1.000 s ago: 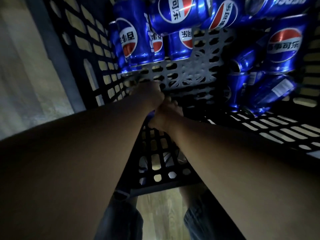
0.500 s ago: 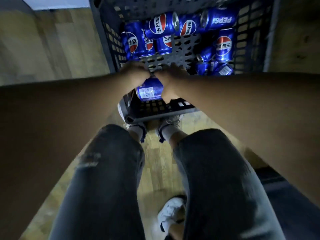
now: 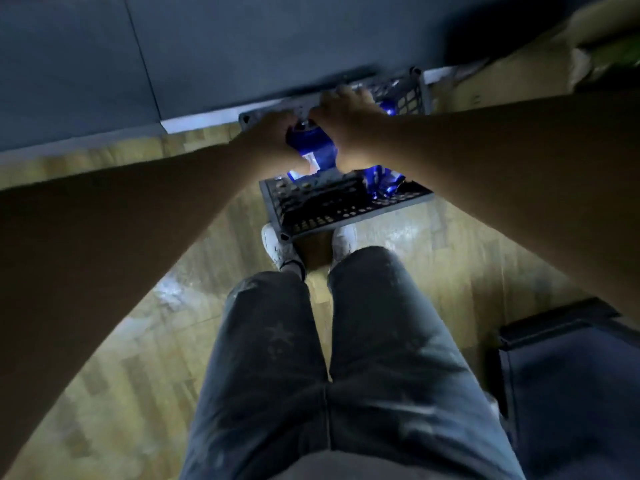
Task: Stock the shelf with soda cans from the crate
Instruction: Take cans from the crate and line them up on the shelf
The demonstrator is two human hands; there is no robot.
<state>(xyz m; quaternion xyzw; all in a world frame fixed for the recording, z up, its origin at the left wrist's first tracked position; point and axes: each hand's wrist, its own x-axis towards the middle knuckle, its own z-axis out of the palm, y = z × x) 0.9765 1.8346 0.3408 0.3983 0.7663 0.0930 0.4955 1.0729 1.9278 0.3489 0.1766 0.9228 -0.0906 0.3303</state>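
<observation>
— Where is the soda can [image 3: 313, 143] seen?
— It is held above the crate [image 3: 332, 206], clasped between the left hand [image 3: 272, 140] and the right hand [image 3: 349, 128]. Each grip is curled round it, though much is blurred.
— And the edges?
— The crate's far rim is set close to the dark wall [image 3: 242, 46]; its near rim is just beside the white shoes [image 3: 277, 244]. More cans [image 3: 388, 183] are seen in its right part. Open wooden floor [image 3: 104, 341] is seen to the left, a cardboard box [image 3: 519, 64] far right.

Shop stockroom: soda crate [image 3: 329, 209], cardboard box [image 3: 519, 74].
</observation>
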